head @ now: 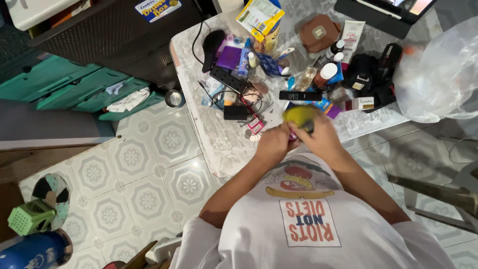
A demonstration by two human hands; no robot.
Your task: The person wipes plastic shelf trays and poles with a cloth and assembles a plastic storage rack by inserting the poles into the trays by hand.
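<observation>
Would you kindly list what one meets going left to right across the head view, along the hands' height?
Green plastic drawers → small steel cup → black charger block → left hand → right hand, holding a yellow-green rounded object → clear plastic bag.

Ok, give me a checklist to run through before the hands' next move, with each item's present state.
1. Left hand over the table edge: ok.
2. Right hand gripping the yellow-green object: ok, fingers wrap its lower end.
3. Small pink item between the hands secured: cannot tell, mostly hidden.
4. Free table space under the hands: ok, bare marble-patterned patch at the near edge.
5. Clutter close by: not ok, the black remote-like bar and the small pink-framed piece lie just beyond the hands.
</observation>
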